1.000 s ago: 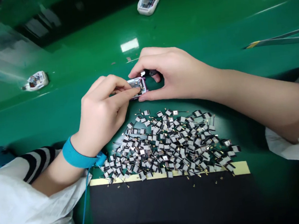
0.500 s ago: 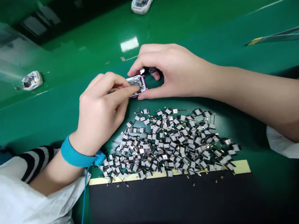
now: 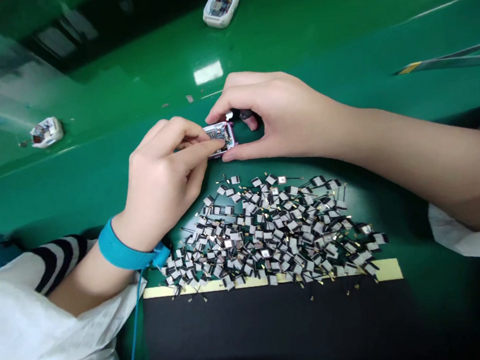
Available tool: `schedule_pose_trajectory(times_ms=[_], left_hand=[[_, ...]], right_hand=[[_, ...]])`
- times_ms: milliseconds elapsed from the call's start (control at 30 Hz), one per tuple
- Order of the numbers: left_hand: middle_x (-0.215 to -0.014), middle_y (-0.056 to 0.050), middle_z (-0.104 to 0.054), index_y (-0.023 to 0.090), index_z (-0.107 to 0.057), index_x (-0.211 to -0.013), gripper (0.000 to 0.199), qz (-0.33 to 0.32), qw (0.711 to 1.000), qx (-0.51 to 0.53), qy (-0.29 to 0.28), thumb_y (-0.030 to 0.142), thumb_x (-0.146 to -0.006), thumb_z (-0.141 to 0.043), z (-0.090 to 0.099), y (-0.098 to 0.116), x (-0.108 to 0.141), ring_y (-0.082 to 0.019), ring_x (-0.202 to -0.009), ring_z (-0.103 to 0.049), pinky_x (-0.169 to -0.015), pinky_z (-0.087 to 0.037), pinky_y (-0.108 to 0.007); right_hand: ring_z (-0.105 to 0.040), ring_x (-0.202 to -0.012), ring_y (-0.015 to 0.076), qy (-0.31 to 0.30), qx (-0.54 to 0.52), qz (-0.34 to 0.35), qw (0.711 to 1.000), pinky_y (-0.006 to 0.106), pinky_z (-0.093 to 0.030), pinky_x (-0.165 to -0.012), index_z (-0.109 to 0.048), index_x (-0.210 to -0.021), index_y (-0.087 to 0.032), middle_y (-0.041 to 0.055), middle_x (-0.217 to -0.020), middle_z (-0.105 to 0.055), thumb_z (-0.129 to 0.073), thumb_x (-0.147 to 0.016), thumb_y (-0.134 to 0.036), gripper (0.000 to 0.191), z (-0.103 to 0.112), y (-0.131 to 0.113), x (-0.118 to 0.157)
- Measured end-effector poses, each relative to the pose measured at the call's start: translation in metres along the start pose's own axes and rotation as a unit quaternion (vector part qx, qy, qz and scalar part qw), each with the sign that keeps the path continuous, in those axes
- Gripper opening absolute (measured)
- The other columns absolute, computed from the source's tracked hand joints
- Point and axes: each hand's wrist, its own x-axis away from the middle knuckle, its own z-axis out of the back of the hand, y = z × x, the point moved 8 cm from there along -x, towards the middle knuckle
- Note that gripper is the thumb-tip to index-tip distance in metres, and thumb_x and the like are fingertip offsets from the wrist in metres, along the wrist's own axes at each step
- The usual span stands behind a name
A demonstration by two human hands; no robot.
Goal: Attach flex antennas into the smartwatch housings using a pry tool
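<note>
Green bench (image 3: 328,35) holds antenna patches (image 3: 270,233) just below an open pink-framed handset (image 3: 231,138). Right hand (image 3: 284,113) grips it; left fingertips (image 3: 215,144) press inside, any pinched part hidden, a fitting step needing steady pressure.

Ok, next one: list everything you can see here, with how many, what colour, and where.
Device with exposed circuit board: one, pink edge, between the hands.
Antenna patches with thin leads: many, black and white, gold tips, heaped below the hands.
Device housing: one, white, far side of bench.
Second device housing: one, white, far left.
Slim tool, possibly tweezers: one, yellow band, upper right.
Tape strip: one, cream, along the mat's edge.
Mat: one, black, nearest edge.
Bench: one, glossy green, beneath everything.
Wrist strap: one, blue, left wrist.
Cord: one, blue, running down from the strap.
Left hand: fingertips on the device.
Right hand: holding the device.
</note>
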Motion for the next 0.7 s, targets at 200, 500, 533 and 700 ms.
schedule_pose_trajectory(times_ms=[200, 500, 533, 700], left_hand=[[-0.089, -0.003, -0.056, 0.02, -0.062, -0.092, 0.022, -0.015, 1.0, 0.015, -0.002, 0.018, -0.086, -0.041, -0.001, 0.0, -0.001, -0.014, -0.08, -0.051, -0.071, -0.043, -0.027], [-0.086, -0.006, -0.057, 0.014, -0.064, -0.093, 0.021, -0.038, 0.999, 0.021, 0.012, 0.013, -0.084, -0.044, -0.001, 0.0, 0.0, -0.013, -0.077, -0.05, -0.069, -0.045, -0.026], [-0.086, -0.006, -0.057, 0.014, -0.064, -0.092, 0.021, -0.039, 0.999, 0.022, 0.016, 0.013, -0.084, -0.044, -0.001, 0.0, 0.0, -0.013, -0.077, -0.05, -0.069, -0.045, -0.026], [-0.085, -0.006, -0.057, 0.014, -0.063, -0.093, 0.021, -0.044, 0.998, 0.023, 0.024, 0.012, -0.084, -0.044, -0.001, 0.0, 0.001, -0.014, -0.077, -0.051, -0.068, -0.045, -0.026]], right_hand=[[-0.05, -0.088, 0.0101, 0.023, -0.052, -0.023, 0.998, 0.025, -0.042, -0.078, -0.047, -0.105, -0.015, 0.0023, -0.099, -0.049, -0.038, -0.089, -0.038, 0.03, 0.011, 0.004, 0.006], [-0.05, -0.086, 0.0137, 0.067, 0.067, -0.042, 0.995, 0.029, -0.045, -0.076, -0.054, -0.11, -0.017, 0.0052, -0.089, -0.05, -0.04, -0.089, -0.03, 0.029, 0.031, 0.007, 0.026], [-0.052, -0.08, 0.0122, 0.071, 0.067, -0.044, 0.994, 0.026, -0.046, -0.071, -0.056, -0.108, -0.017, 0.0045, -0.085, -0.051, -0.044, -0.087, -0.029, 0.027, 0.032, 0.007, 0.028], [-0.057, -0.063, 0.0076, 0.125, 0.016, -0.058, 0.99, 0.019, -0.049, -0.06, -0.062, -0.089, -0.013, -0.0001, -0.074, -0.061, -0.064, -0.073, -0.022, 0.018, 0.039, 0.001, 0.031]])
